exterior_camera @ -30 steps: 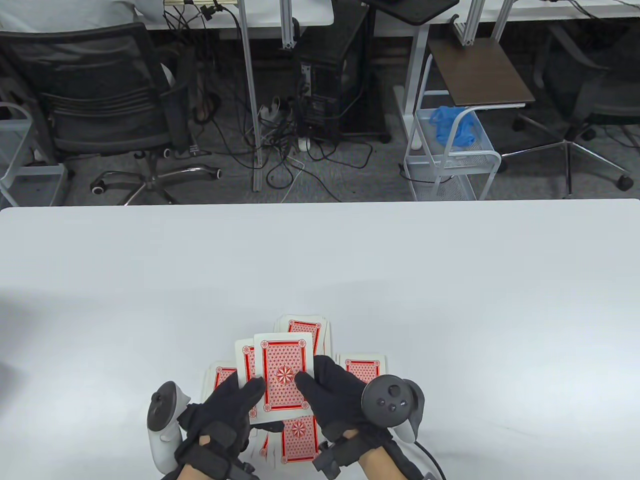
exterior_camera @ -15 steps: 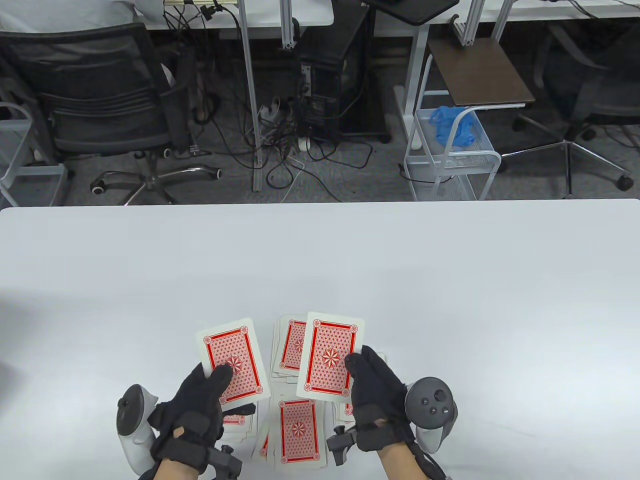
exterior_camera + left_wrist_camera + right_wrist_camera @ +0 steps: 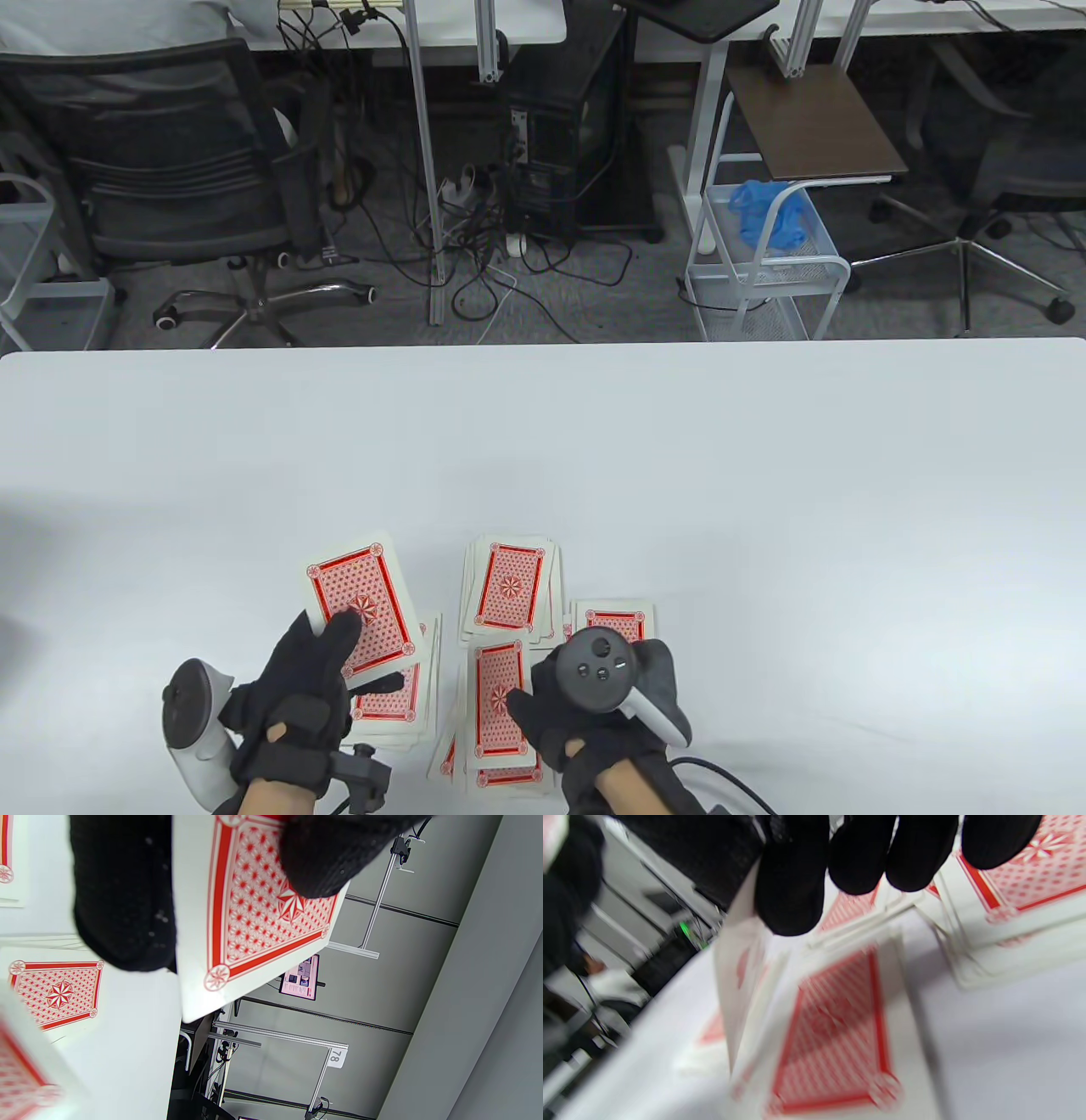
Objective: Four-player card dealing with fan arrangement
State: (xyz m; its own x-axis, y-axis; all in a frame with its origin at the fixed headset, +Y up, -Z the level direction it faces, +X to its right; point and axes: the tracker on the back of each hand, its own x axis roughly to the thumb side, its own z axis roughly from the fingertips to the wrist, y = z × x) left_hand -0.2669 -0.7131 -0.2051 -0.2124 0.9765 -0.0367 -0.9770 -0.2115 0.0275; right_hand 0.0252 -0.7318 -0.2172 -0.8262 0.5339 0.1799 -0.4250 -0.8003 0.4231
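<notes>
Table view: the left hand (image 3: 301,696) pinches one red card (image 3: 363,604) above the counter (image 3: 764,509). The right hand (image 3: 585,705) fingers grip another card (image 3: 736,984) over the piles.

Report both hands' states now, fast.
Left hand: pinches one face-down card.
Right hand: over the near pile; grip cannot be told.

Both hands wear black knit gloves, the left hand (image 3: 293,709) and right hand (image 3: 594,722) carrying grey-white trackers.
</notes>
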